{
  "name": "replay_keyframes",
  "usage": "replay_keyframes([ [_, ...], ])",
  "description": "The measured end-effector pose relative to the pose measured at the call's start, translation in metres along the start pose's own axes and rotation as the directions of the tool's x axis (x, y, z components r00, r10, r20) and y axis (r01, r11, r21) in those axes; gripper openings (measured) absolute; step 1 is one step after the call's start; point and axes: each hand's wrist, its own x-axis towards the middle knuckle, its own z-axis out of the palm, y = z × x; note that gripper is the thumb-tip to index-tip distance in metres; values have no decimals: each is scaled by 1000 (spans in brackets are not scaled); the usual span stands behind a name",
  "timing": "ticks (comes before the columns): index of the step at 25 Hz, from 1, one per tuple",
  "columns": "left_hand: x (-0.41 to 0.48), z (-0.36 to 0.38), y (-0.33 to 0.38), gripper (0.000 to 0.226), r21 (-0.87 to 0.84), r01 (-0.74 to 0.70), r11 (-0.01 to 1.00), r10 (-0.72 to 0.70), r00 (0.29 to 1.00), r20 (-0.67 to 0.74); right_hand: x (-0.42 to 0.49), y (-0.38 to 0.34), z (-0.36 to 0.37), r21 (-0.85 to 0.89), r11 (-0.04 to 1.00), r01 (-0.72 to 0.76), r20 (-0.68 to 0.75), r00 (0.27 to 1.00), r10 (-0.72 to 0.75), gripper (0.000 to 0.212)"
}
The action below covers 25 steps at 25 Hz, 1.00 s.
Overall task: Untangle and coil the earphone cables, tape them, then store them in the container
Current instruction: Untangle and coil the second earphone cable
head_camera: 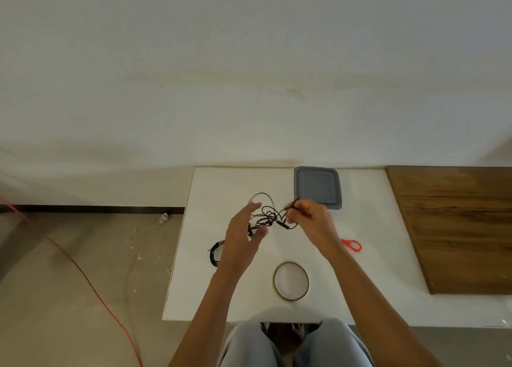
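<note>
A tangled black cable [267,215] is seen between the hands, pinched by the right hand [310,220], the left hand [243,233] spread wide beside it; loops are best eased apart gently.

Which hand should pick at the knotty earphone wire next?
Probably the left hand: its fingers are spread open right beside the tangled earphone cable, holding nothing that I can see. The right hand is already pinching one strand of that cable, so it is busy.

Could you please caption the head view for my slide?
Right hand pinches a tangled earphone cable beside the left hand over a white table.
</note>
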Motion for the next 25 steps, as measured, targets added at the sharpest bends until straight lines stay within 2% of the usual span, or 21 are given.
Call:
replay_keyframes([
  [2, 10, -6, 25, 53, -100, -9, 995, 18, 996, 92, -4, -31, -14, 0, 997, 74, 127, 989, -73, 8],
  [4, 17, -11, 47, 42, -133, -22, 991, 42, 988, 151, -10, -55, -25, -36, 992, 120, 181, 977, -112, 9],
  [7, 21, -16, 71, 7, -70, -82, 994, 90, 990, 111, -20, -81, -41, 30, 993, 115, 47, 992, -117, 8],
  [9, 17, -20, 84, 12, -121, -33, 992, 38, 998, 45, -26, -92, -52, 25, 993, 112, -20, 994, -111, 10],
  [11, 14, -23, 94, 15, -232, 26, 972, -22, 1000, 21, -33, -97, -63, -50, 991, 127, 8, 992, -126, 18],
  [13, 12, -28, 104, 16, -251, 16, 968, -3, 999, 51, -38, -97, -71, -220, 964, 149, 99, 987, -130, 20],
  [15, 10, -36, 110, 14, -155, -56, 986, 70, 994, 82, -41, -93, -79, -414, 892, 181, 149, 980, -129, 24],
  [16, 10, -41, 111, 13, -65, -100, 993, 106, 989, 102, -43, -93, -85, -427, 885, 185, 150, 980, -133, 24],
  [18, 9, -55, 113, 14, 93, -139, 986, 122, 978, 171, -48, -95, -95, -265, 950, 165, 126, 983, -136, 20],
  [21, 7, -75, 114, 23, 179, -99, 979, 50, 964, 260, -57, -104, -105, 137, 986, 90, 132, 985, -108, 13],
  [22, 7, -79, 115, 23, 167, -76, 983, 31, 965, 259, -58, -106, -106, 255, 965, 55, 142, 985, -94, 15],
  [24, 5, -85, 118, 21, 42, 15, 999, -25, 968, 249, -60, -110, -107, 517, 855, -21, 148, 987, -65, 17],
  [25, 3, -88, 121, 20, -18, 56, 998, -49, 965, 258, -60, -113, -107, 596, 802, -36, 135, 989, -56, 19],
])
